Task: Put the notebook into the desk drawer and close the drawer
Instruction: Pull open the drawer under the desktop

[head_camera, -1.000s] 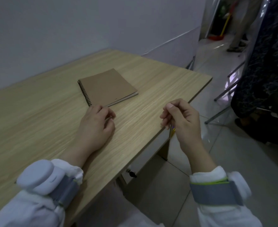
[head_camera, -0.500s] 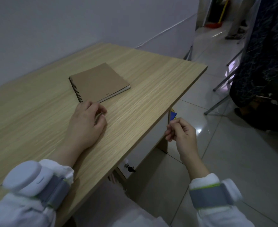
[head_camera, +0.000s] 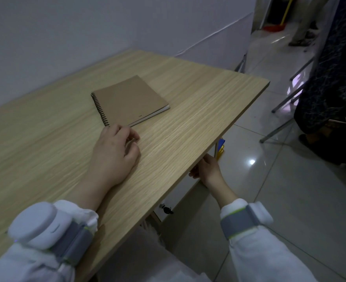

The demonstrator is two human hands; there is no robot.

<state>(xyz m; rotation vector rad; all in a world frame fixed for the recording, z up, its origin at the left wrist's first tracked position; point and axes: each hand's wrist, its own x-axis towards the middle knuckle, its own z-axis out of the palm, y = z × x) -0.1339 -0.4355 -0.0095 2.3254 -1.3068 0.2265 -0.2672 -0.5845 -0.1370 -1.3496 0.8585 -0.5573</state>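
The notebook [head_camera: 130, 100] sits closed mid-frame on the desk [head_camera: 198, 102]. The left hand [head_camera: 115, 155] rests loosely curled and empty just below it. The right hand [head_camera: 206, 169] has dropped under the desk edge, fingers hidden so can't tell its grip; probably reaching for the drawer [head_camera: 180, 198], lower center.

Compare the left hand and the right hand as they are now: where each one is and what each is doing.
The left hand rests on top of the desk, just short of the notebook; the right hand is below the desk's front edge, at the drawer front. The left hand shows whole, fingers loosely curled, holding nothing; the right hand's fingertips are hidden under the desk edge, so its grip cannot be told. Both wrists carry a grey strap over a white sleeve.
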